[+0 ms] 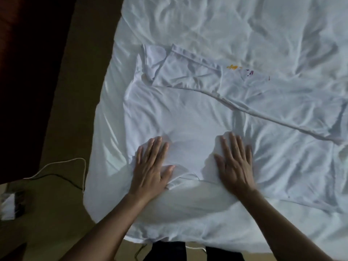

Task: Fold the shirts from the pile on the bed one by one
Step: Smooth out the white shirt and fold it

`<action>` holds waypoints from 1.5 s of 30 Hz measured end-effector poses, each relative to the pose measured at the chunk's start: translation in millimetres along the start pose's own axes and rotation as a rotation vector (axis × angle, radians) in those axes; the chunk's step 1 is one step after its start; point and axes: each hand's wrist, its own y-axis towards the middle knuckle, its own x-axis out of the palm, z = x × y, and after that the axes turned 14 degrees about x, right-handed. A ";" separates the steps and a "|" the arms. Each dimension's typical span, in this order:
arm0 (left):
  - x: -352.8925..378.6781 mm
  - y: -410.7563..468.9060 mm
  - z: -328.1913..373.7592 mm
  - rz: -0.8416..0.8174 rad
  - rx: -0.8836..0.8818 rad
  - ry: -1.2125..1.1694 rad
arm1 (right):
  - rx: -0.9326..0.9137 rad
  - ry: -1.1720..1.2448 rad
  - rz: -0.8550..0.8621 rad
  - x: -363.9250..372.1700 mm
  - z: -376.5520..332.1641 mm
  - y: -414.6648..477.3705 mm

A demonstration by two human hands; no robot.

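Note:
A white shirt lies spread on the white bed sheet, partly folded, with one side turned over along a diagonal hem. A small orange and purple print shows near its far edge. My left hand presses flat on the near left part of the shirt, fingers straight. My right hand presses flat on the near right part, fingers straight and spread. Both hands lie side by side, about a hand's width apart. No pile of other shirts is in view.
The bed's left edge drops to a brown floor. A white cable and a dark cable trail on the floor at the left, near a small white and black object. Wrinkled sheet stretches far and right.

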 end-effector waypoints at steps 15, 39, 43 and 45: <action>-7.7 -3.9 38.4 0.044 0.190 -0.049 | -0.128 0.044 -0.065 -33.5 122.1 -58.3; -54.0 233.9 90.3 0.088 0.173 0.129 | 0.606 0.585 -0.062 -134.0 269.3 74.1; -18.7 255.3 123.8 -0.058 0.247 0.115 | 0.639 0.713 0.041 -131.6 283.4 77.0; -10.4 265.0 128.5 -0.101 0.232 0.137 | 0.650 0.807 0.087 -137.5 287.2 86.6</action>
